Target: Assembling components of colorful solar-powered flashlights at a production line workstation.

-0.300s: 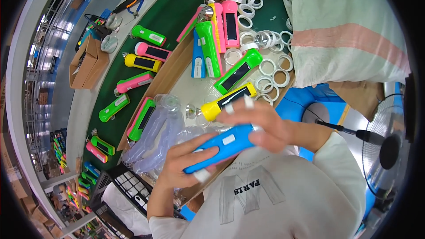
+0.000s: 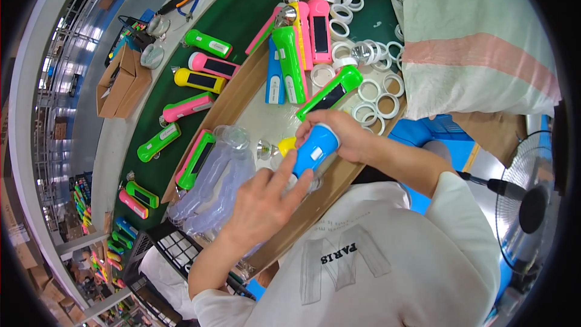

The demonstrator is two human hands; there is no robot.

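We are viewing the blue flashlight (image 2: 316,151) just above the cardboard tray (image 2: 302,220), the yellow flashlight (image 2: 286,145) lying at its nine o'clock. The right hand (image 2: 348,131) is gripping its one o'clock end; the left hand (image 2: 260,207) is resting parted fingers at seven o'clock, its pinch remaining unclear to us. We are judging the casing light, stiff, slippery, its middle offering the safest hold.

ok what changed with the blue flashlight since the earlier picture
The blue flashlight moved up the picture, away from the shirt, and now slants more steeply. The right hand went up with it and grips its upper end; the left hand shifted slightly up, fingers at the lower end. The sack stayed put.
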